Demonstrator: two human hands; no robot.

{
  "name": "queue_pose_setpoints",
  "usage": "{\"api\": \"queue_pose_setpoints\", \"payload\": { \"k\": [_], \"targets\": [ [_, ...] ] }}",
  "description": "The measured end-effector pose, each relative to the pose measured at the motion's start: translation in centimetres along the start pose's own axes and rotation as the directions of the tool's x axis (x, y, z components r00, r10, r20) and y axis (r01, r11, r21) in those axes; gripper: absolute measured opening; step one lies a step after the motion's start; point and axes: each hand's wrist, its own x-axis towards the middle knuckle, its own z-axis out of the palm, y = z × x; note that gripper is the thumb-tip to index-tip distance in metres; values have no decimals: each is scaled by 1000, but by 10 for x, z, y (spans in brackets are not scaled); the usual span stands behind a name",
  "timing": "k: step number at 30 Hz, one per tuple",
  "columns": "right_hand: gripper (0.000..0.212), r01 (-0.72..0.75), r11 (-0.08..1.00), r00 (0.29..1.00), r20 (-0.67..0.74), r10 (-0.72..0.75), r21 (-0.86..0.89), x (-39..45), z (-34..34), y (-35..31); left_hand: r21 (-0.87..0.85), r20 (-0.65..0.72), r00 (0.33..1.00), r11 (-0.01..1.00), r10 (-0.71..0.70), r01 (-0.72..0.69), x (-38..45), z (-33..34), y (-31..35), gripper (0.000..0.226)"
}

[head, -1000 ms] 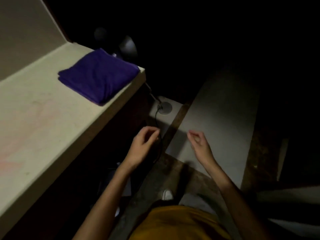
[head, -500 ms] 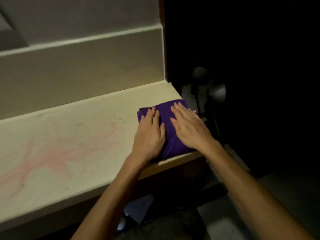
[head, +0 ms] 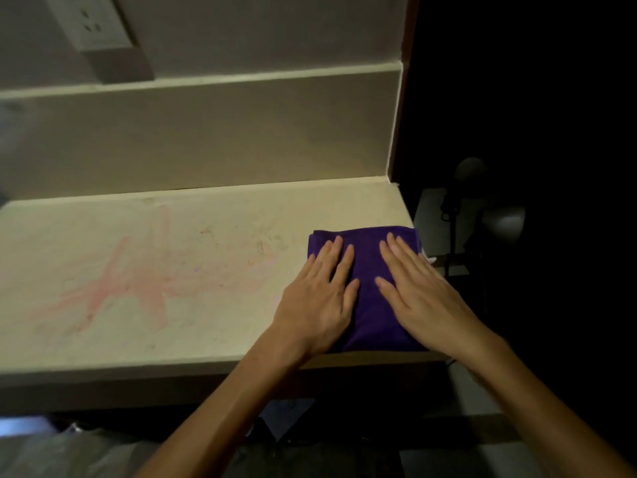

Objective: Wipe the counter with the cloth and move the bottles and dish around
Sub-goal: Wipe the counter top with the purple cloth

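Head view is all we've got. Our left hand (head: pixel 319 298) and right hand (head: pixel 418 294) are both laid flat, fingers straight, palms down on the folded purple cloth (head: pixel 367 270); nothing is gripped, just pressed. The cloth sits at the counter's (head: pixel 179 343) right end, its right edge at the counter's end.

The obvious target is the pink smear (head: pixel 138 284), which lies at roughly 9 o'clock from the cloth and is well apart from it. No bottles or dish in view, so we can't say where they are.

For a good wipe, we'd say keep the palms flat so the fold doesn't bunch, lean weight through the heels of the hands, and push toward 9 o'clock in overlapping passes. Probably worth keeping the cloth away from the front lip at 6 o'clock so it doesn't slide off. There's a lamp (head: pixel 499 219) at 3 o'clock past the counter, so pull strokes back gently.
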Motion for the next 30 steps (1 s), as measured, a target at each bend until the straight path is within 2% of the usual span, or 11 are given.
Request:
{"api": "queue_pose_setpoints", "payload": {
  "k": [5,8,13,16,19,25,30],
  "targets": [
    [68,46,999,999,19,-46,-21,7,2,-11,124,-71,996,991,-45,54,-14,-1,-2,67],
    [67,79,996,996,34,-77,-39,28,7,-30,138,-79,994,987,-70,80,-15,-8,-29,68],
    [62,119,993,992,-29,-120,-15,118,24,-79,252,-8,991,959,-133,130,17,-35,-118,76],
    [64,55,998,998,-30,-56,-35,194,30,-99,285,-9,993,952,-114,112,75,-45,-184,72],
    [66,-3,995,998,-64,-3,-101,226,36,-104,280,28,998,959,-57,47,106,-45,-215,67],
    [65,-80,992,995,-68,73,-97,169,34,-121,137,58,997,988,57,-65,72,-48,-194,65],
    [64,-143,988,987,-82,139,-52,39,38,-146,100,102,986,985,130,-140,-30,-53,-137,75]
  ]
}}
